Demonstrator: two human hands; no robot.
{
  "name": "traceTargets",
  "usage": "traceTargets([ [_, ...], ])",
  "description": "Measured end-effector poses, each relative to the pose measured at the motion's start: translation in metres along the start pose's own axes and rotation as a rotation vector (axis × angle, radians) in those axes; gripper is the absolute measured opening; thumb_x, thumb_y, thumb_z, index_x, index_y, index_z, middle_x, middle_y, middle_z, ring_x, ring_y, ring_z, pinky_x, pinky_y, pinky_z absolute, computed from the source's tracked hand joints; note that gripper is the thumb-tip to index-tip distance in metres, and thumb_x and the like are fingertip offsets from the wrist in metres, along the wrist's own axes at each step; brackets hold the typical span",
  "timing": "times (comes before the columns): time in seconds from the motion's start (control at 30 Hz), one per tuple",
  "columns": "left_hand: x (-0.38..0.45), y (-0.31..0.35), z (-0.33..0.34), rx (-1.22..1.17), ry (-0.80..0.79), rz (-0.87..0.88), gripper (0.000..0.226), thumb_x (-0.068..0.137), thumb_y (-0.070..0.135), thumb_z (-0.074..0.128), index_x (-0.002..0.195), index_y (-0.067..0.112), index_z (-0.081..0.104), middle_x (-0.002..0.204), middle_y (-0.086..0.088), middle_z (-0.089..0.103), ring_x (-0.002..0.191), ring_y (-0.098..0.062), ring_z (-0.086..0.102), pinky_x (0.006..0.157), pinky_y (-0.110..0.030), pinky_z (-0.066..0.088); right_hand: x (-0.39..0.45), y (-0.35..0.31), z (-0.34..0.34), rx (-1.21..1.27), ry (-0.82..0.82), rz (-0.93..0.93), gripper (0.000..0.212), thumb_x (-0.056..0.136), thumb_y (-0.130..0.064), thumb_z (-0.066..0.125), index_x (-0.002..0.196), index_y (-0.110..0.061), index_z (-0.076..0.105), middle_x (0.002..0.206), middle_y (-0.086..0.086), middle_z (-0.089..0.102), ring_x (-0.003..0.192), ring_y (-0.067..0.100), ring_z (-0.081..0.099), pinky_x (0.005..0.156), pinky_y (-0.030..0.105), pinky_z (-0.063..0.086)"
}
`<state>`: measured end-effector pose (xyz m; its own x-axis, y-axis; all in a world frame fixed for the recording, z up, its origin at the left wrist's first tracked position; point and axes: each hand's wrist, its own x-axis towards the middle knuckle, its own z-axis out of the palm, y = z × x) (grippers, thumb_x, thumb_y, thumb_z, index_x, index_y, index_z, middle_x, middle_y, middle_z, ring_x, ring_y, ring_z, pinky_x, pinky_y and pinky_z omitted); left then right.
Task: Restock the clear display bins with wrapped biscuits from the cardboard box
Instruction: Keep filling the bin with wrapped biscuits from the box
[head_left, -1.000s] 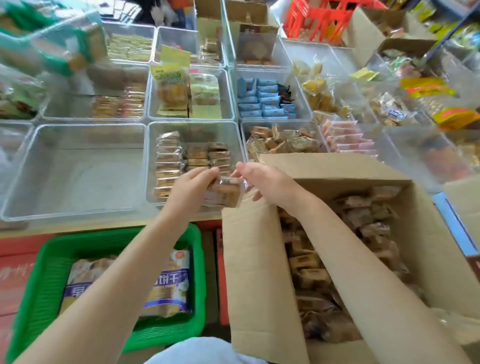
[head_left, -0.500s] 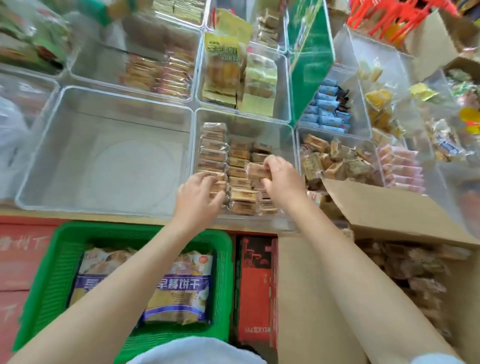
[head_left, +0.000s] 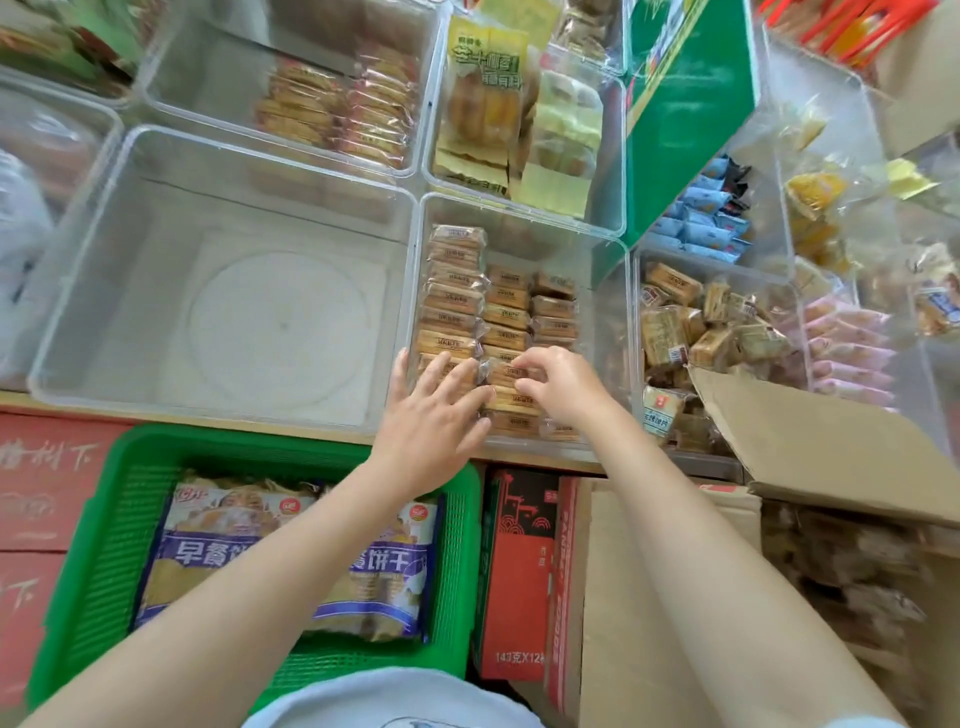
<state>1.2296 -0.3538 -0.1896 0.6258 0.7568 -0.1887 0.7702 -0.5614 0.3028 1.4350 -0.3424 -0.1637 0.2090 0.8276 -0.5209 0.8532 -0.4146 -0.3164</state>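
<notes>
Biscuits (head_left: 451, 306) in clear wrap stand in three rows inside the clear display bin (head_left: 597, 291); the cardboard box (head_left: 810, 447) sits lower right. Left hand (head_left: 434, 410), fingers straight, presses the front packs. Right hand (head_left: 558, 384) pinches one pack. Both hands sit nearer the bin's front than half a second ago.

The scene is evenly and brightly lit, with only faint shadows cast. Soft glare is seen on the clear bin walls (head_left: 608, 156). Straight lines are bowed by the wide lens, and the upper corners are smeared by blur.
</notes>
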Motion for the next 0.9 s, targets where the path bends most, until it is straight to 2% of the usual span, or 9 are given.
traceTargets([
  [0.1,0.000,0.001,0.000,0.058,-0.035,0.015,0.059,0.102,0.063,0.011,0.157,0.044,0.023,0.167,0.005,0.019,0.155,-0.025,0.012,0.117,-0.065,-0.011,-0.002,0.012,0.011,0.098,-0.041,0.033,0.035,0.100,-0.036,0.057,0.135,-0.041,0.059,0.133,0.004,0.055,0.114,0.020,0.058,0.096,0.033,0.048],
  [0.17,-0.001,0.001,-0.001,0.086,-0.042,0.040,0.059,0.100,0.065,0.006,0.156,0.049,0.017,0.168,0.005,0.017,0.156,-0.026,0.011,0.115,-0.067,-0.014,-0.002,0.015,0.015,0.123,-0.052,0.041,0.040,0.101,-0.042,0.053,0.141,-0.043,0.052,0.133,0.006,0.051,0.110,0.020,0.056,0.084,0.024,0.047],
  [0.23,-0.001,0.001,-0.003,0.093,-0.074,0.073,0.060,0.098,0.068,0.004,0.152,0.053,0.025,0.169,0.005,0.012,0.156,-0.028,0.007,0.114,-0.068,-0.015,-0.004,0.016,0.015,0.129,-0.074,0.050,0.047,0.099,-0.047,0.056,0.145,-0.044,0.047,0.129,0.004,0.045,0.107,0.018,0.051,0.074,0.020,0.041],
  [0.4,-0.004,-0.005,-0.005,0.100,-0.074,0.171,0.068,0.091,0.074,0.003,0.141,0.056,0.045,0.168,0.002,0.018,0.156,-0.029,0.008,0.117,-0.066,-0.011,-0.005,0.022,0.014,0.177,-0.085,0.060,0.056,0.095,-0.042,0.066,0.146,-0.047,0.044,0.131,0.005,0.043,0.119,0.020,0.049,0.088,0.027,0.039],
  [0.53,-0.002,-0.001,-0.006,0.067,-0.101,0.124,0.060,0.097,0.070,0.013,0.127,0.048,0.061,0.168,0.001,0.016,0.156,-0.028,0.005,0.120,-0.061,-0.010,-0.005,0.015,0.021,0.150,-0.024,0.068,0.056,0.098,-0.040,0.062,0.149,-0.046,0.040,0.135,0.006,0.044,0.109,0.020,0.051,0.073,0.021,0.042],
  [0.63,0.000,0.001,-0.005,0.055,-0.106,0.099,0.060,0.098,0.070,0.016,0.123,0.045,0.064,0.169,0.001,0.013,0.156,-0.026,0.004,0.121,-0.059,-0.007,-0.008,0.011,0.023,-0.009,-0.053,0.041,0.058,0.103,-0.044,0.050,0.155,-0.047,0.024,0.156,0.009,0.032,0.133,0.031,0.046,0.096,0.035,0.047],
  [0.77,-0.007,-0.002,-0.005,-0.110,-0.057,0.079,0.070,0.092,0.070,0.010,0.125,0.041,0.065,0.166,0.000,0.025,0.155,-0.023,0.011,0.124,-0.052,-0.001,-0.025,0.006,0.011,-0.218,-0.101,0.011,0.061,0.105,-0.048,0.039,0.158,-0.047,0.007,0.166,0.007,0.016,0.149,0.032,0.025,0.115,0.049,0.032],
  [0.83,-0.015,0.004,-0.011,-0.272,-0.016,0.038,0.062,0.095,0.064,0.022,0.126,0.034,0.067,0.161,-0.003,0.035,0.152,-0.023,0.021,0.123,-0.047,0.008,-0.040,0.002,0.000,-0.154,-0.015,-0.039,0.061,0.105,-0.042,0.042,0.159,-0.042,0.013,0.164,0.005,0.022,0.146,0.028,0.029,0.116,0.050,0.033],
  [0.9,-0.025,0.020,-0.020,-0.361,0.047,0.039,0.039,0.101,0.048,0.045,0.122,0.026,0.070,0.149,-0.004,0.049,0.142,-0.025,0.037,0.119,-0.046,0.023,-0.065,0.000,-0.014,0.072,0.163,-0.143,0.051,0.105,-0.031,0.046,0.155,-0.031,0.035,0.150,0.004,0.042,0.130,0.022,0.047,0.107,0.046,0.045],
])
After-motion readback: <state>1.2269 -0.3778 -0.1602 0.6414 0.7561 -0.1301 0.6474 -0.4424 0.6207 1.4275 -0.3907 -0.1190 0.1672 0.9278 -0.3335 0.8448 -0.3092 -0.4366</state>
